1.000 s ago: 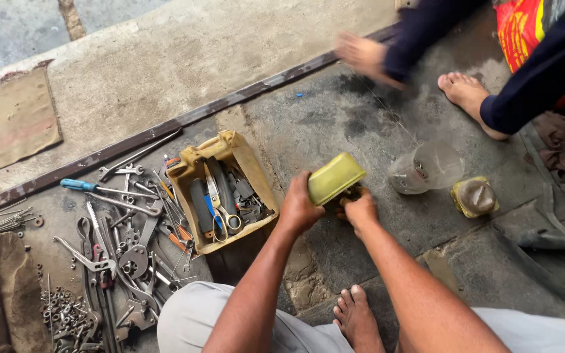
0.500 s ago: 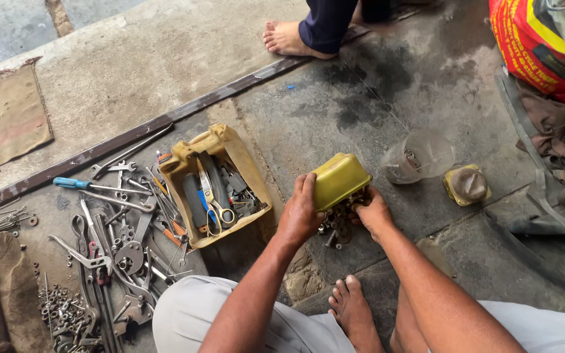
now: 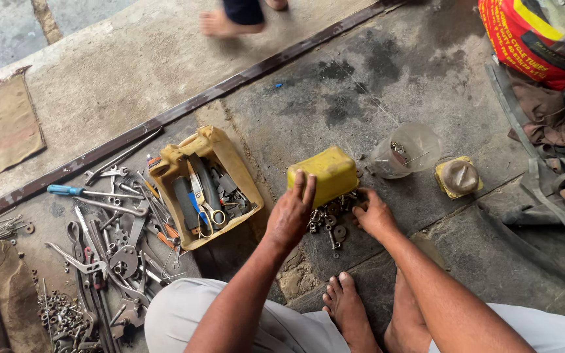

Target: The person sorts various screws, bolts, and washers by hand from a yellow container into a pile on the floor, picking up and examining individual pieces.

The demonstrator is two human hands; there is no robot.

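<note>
Many loose wrenches point(image 3: 99, 248) lie beside a yellow tool tray point(image 3: 165, 171). Left hand point(image 3: 290, 212) grips an upturned yellow container point(image 3: 325, 173) on the concrete floor point(image 3: 361, 85); right hand point(image 3: 374, 212) rests, fingers curled, on spilled bolts point(image 3: 329, 219). Further right stands a clear cup point(image 3: 405, 150).

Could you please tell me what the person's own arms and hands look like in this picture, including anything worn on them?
Both arms are bare from the frame's lower edge to the fingers: no sleeves show, and no gloves, watch or rings can be made out on the left hand or the right hand. The forearms look lean and sinewy. Light-coloured trousers cover the knees, and the feet are bare too.
</note>
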